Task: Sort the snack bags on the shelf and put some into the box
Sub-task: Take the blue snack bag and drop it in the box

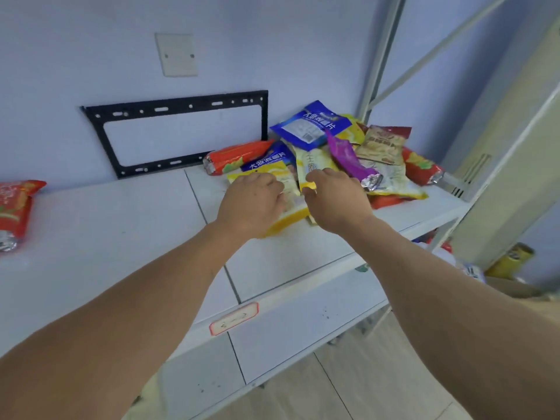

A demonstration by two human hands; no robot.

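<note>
1. Yellow snack bag point(289, 189) lies at the pile's near edge on the white shelf point(121, 225).
2. My left hand point(253, 203) curls over it; right hand point(335, 201) pinches a second yellow bag point(312, 165).
3. I'd lift each clear separately, avoiding the purple bag point(348, 159).

White shelf point(121, 225); red bag point(15, 207) at left; blue bag point(312, 125), purple bag point(348, 159), yellow bag point(288, 219) at centre right; black bracket point(175, 107) above.

Glossy plastic-foil snack bags point(315, 128) with crinkled silver ends, on a smooth matt white shelf point(127, 225); black metal bracket point(169, 107).
</note>
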